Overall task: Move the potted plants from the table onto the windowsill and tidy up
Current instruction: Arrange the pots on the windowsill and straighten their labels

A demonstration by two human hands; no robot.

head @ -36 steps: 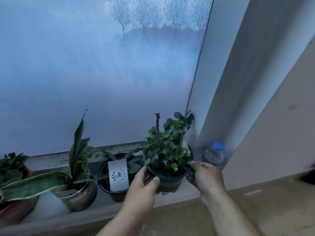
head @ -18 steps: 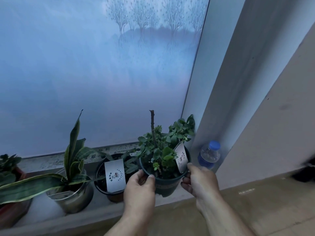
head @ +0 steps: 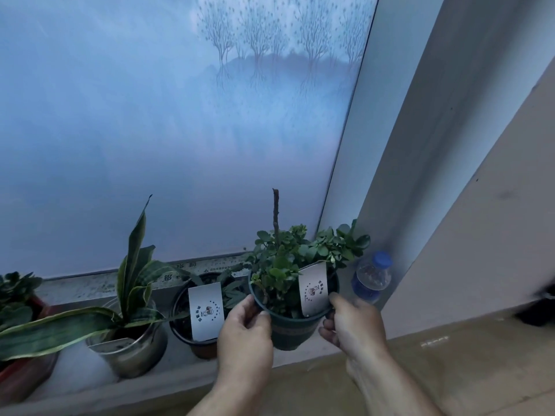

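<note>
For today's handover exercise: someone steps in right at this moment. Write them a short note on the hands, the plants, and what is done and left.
Left hand and right hand both grip the dark green pot at the windowsill, right of the black pot, steel pot and red pot.
Done: those three stand on the sill.
Left: set this pot down beside the water bottle, let go, tidy up. The table is out of view.

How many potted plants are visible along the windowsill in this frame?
4. A red pot at far left, cut off by the frame edge; a shiny metal pot with a snake plant; a black pot with a white card; a dark green pot held in both hands.
</note>
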